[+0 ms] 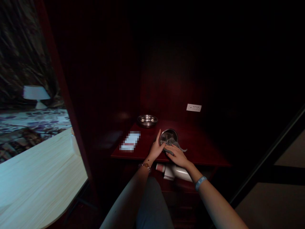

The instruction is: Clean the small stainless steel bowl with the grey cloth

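Head view, lower centre: left hand [156, 149] clamped on round silver metal bowl [168, 133], probably light, stiff, slippery, best rim-held; right hand [177, 156] over soft grey cloth [172, 143], grip unclear.

The bowl [168, 134] is glossy metal; the cloth [172, 142] matt.

A cloth [170, 143] is partly in the bowl [168, 131]; behind this bowl are a dish [147, 120] leftward, a socket [193, 107] rightward.

Gleams as a metal bowl [163, 136], tilted over the red bench [202, 141]. Contains crumpled grey cloth [173, 142], trailing past the rim.
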A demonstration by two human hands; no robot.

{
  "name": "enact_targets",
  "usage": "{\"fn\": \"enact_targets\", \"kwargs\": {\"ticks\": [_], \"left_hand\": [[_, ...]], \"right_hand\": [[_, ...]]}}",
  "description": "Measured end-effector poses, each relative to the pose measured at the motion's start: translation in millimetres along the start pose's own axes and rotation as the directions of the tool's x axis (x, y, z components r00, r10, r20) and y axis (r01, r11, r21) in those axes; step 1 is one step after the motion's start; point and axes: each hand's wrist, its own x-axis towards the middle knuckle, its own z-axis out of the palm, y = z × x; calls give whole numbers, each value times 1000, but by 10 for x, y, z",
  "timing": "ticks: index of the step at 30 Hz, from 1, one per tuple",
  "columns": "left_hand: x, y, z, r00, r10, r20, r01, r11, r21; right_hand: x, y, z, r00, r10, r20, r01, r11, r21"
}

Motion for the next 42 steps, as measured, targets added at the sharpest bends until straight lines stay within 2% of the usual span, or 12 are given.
{"fn": "enact_targets", "kwargs": {"ticks": [9, 12, 18, 21, 25, 28, 31, 34, 38, 40, 42], "left_hand": [[-32, 101, 6, 1000, -10, 0, 10, 996, 92], [-45, 124, 3, 999, 33, -36, -28, 991, 130], [-54, 74, -4, 994, 31, -102, -7, 973, 231], [-39, 33, 4, 990, 34, -138, 5, 964, 267], [-10, -8, 14, 983, 16, -183, 44, 946, 322], [8, -19, 15, 986, 34, -165, 23, 943, 333], [10, -9, 21, 989, 76, -130, -27, 939, 343], [-13, 22, 40, 989, 65, -132, -8, 918, 396], [-66, 96, 81, 997, -45, -69, 77, 819, 569], [-81, 132, 98, 997, -78, -12, 67, 754, 653], [-84, 154, 105, 996, -89, 21, 50, 727, 685]], "right_hand": [[4, -16, -7, 1000, 16, 22, -15, 998, -63], [0, -8, 6, 1000, 22, 11, -21, 996, -83], [11, -29, 8, 1000, 25, 18, -23, 991, -130], [8, -91, 0, 999, 39, -19, -41, 985, -170], [-10, -197, 6, 988, 90, -127, -120, 961, -249], [-17, -243, 21, 975, 126, -184, -178, 939, -296], [-11, -245, 29, 975, 141, -173, -190, 932, -308], [3, -223, 29, 974, 164, -154, -204, 931, -304], [24, -174, 32, 969, 212, -125, -240, 924, -297], [28, -147, 31, 971, 218, -94, -236, 926, -293], [27, -127, 25, 977, 205, -62, -214, 934, -286]]}}
